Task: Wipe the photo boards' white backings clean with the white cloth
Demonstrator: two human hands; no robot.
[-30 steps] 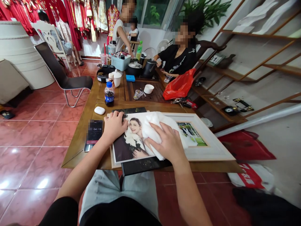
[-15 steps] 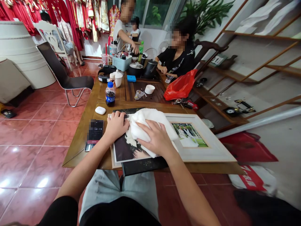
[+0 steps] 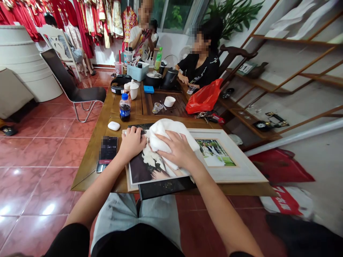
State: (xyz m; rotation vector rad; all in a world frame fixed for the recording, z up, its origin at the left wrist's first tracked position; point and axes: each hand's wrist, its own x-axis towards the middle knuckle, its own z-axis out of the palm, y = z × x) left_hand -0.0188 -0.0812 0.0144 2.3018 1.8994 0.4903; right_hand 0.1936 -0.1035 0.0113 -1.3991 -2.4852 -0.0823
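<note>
Photo [image 3: 150, 160]: left hand [image 3: 133, 142], open, presses far left corner, likely steadying it; right hand [image 3: 177, 148] grips bunched cloth [image 3: 171, 126] atop.

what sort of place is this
Probably a bridal shop or photo studio: red and gold clothes hang at the back, and a large photo and a framed wedding picture lie up front.

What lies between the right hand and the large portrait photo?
A bunched white cloth: in the head view, it lies over the large portrait photo, under the right hand.
</note>
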